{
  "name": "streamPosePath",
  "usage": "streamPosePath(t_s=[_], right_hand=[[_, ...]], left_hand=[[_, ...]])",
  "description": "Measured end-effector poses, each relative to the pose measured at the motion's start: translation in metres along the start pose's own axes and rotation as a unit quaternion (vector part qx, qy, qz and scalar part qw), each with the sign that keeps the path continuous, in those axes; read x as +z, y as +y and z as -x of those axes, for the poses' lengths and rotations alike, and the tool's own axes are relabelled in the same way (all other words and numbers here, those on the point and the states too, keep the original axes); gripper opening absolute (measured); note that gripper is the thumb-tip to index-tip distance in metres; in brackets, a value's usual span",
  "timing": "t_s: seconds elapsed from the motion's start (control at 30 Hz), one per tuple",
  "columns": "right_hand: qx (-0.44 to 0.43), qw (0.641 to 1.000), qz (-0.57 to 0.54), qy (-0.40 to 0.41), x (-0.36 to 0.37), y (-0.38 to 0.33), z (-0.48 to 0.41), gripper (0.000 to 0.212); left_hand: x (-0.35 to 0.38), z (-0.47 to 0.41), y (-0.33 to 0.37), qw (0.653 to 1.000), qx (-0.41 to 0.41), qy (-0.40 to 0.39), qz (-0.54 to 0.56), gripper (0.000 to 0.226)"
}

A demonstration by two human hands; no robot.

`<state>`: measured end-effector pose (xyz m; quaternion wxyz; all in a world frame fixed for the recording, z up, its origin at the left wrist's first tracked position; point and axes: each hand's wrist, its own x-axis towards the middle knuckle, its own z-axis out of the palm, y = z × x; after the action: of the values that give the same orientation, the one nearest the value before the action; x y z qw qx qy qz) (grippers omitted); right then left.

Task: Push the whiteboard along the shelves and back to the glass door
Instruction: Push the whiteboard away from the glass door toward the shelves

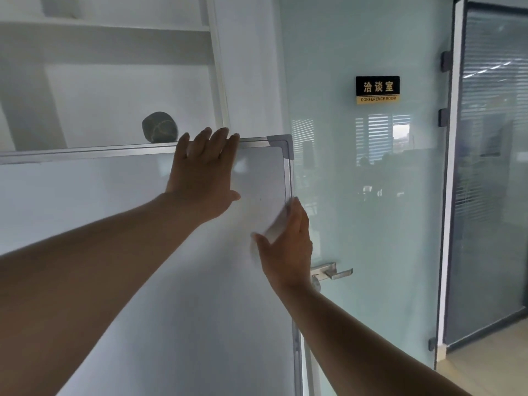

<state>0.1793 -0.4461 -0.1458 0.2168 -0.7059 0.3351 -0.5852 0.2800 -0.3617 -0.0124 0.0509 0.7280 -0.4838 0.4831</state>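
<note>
A large whiteboard (143, 210) with a silver frame and grey corner cap fills the lower left, standing in front of white shelves (114, 27). My left hand (203, 172) lies flat on the board near its top right corner, fingertips reaching over the top frame. My right hand (285, 244) is at the board's right edge, fingers wrapped around the frame and thumb spread on the front surface. Just to the right of the board stands the frosted glass door (371, 195), with a metal lever handle (331, 271) just past my right wrist.
A dark grey round stone (159, 127) rests on the shelf behind the board's top edge. A black and yellow "Conference Room" sign (377, 90) hangs on the glass door. Further right are a dark-framed glass partition (491, 167) with blinds and light wood flooring (485, 367).
</note>
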Motion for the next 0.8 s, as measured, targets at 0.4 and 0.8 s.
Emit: streamPosePath(t_s=[0.4, 0.8], right_hand=[[-0.193, 0.980, 0.011, -0.057, 0.004, -0.100, 0.032, 0.098], [-0.297, 0.939, -0.033, -0.168, 0.065, -0.265, 0.168, 0.085]], left_hand=[[-0.043, 0.081, -0.057, 0.994, -0.103, -0.038, -0.006, 0.098], [-0.114, 0.304, -0.230, 0.945, -0.318, -0.081, -0.004, 0.088]])
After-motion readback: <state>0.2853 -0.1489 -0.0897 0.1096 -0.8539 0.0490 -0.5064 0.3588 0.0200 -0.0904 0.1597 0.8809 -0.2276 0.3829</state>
